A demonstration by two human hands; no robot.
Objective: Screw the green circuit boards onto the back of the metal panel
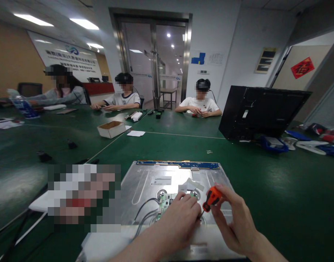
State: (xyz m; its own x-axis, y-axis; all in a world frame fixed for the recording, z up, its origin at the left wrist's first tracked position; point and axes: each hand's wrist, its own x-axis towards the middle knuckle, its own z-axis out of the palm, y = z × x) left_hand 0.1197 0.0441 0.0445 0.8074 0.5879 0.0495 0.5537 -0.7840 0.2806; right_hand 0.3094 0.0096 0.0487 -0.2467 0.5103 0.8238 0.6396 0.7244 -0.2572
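The right grip [239,216] pinches an orange screwdriver [213,198], shaft slanting toward the left grip [185,211] — seemingly screw work on the metal panel [141,178] below. The left curls over the circuit board [164,201] (what it holds, I can't tell) — the next turn calls for a well-seated tip.

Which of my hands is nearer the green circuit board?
Left. Your left hand partly covers the green circuit board; your right hand is farther right, holding the orange screwdriver.

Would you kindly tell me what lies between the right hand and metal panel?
In the head view, an orange screwdriver, held by the right hand, points down toward the metal panel.
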